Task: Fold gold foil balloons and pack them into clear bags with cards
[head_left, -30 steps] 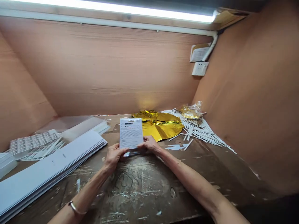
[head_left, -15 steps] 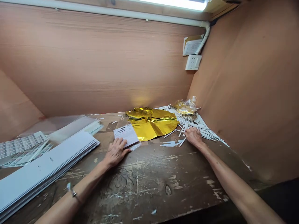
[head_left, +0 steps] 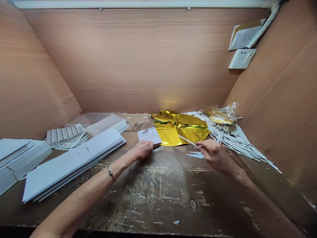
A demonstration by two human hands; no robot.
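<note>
A white packet [head_left: 149, 135] with a barcode label and a hang hole lies on the table in front of me. Clear plastic shows along its near edge. My left hand [head_left: 144, 149] is closed at that near edge, fingers curled over the plastic. A thin white stick [head_left: 187, 140] points up and left from my right hand [head_left: 215, 154], which pinches its lower end above the table. Behind the stick lies flattened gold foil [head_left: 170, 135], touching or very near the packet. Right of the foil spreads a heap of loose white sticks [head_left: 244, 145].
White card strips [head_left: 74, 158] are stacked at left, with printed label sheets [head_left: 64, 135] and clear plastic sleeves [head_left: 104, 124] behind. More white sheets [head_left: 19, 155] lie far left. A plastic bag with gold contents [head_left: 223, 114] rests on the stick heap. White paper scraps [head_left: 195, 155] lie near my right hand.
My right hand has lifted a white stick off the heap and brought it toward the packet. My left fingers, earlier flat on the packet, are now curled at its near edge. The view has shifted.
</note>
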